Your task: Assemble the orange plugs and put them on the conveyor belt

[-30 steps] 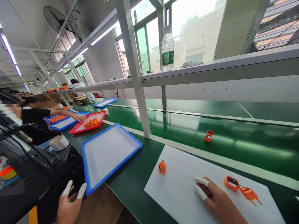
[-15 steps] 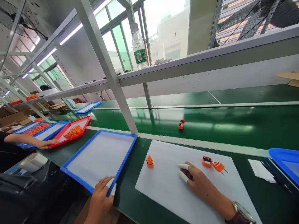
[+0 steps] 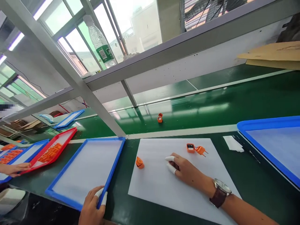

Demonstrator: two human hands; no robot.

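My left hand grips the near right corner of a blue-rimmed tray with a white bottom. White covers sit on the fingertips of both hands. Over the white sheet is my right hand, its thumb and index finger apart with nothing visible between them. An orange piece stands on the sheet's left part. Right of my right hand lie an open orange case with a dark inside and an orange plug part with two pins.
A small open orange case sits on the green belt. Another person's hand touches a red tray of orange parts. A blue tray is at right, a bottle on the shelf, a slanted post behind my tray.
The view has turned to the right and tilted, so more of the right blue tray shows. My left hand still holds the tray, and my right hand stays over the sheet.
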